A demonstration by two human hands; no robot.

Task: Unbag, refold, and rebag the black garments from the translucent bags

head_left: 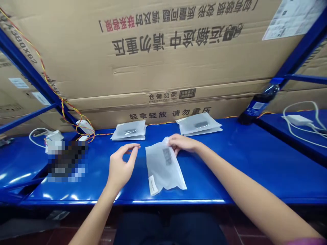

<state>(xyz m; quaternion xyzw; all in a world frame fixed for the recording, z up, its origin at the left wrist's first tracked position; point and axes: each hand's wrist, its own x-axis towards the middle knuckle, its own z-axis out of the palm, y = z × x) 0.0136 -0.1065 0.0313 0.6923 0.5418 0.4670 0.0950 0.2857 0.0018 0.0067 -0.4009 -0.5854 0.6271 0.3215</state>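
My right hand (pixel 181 143) pinches the top right corner of a frosted plastic bag (pixel 162 170), which has dark print near its upper right and a small white label at its lower left corner. To the left of that bag, my left hand (pixel 124 165) is held above the blue shelf with thumb and forefinger curved but apart, holding nothing. Behind the hands lie more frosted bags, a stack at the left (pixel 130 130) and another at the right (pixel 199 124), each with a dark patch on top.
Large cardboard (pixel 163 75) stands behind the blue shelf (pixel 204 173). A dark bottle (pixel 257 105) leans by the right post. White adapters with cables (pixel 298 120) lie far right; a white plug (pixel 85 127), twisted wires and a blurred dark object (pixel 67 160) are at left.
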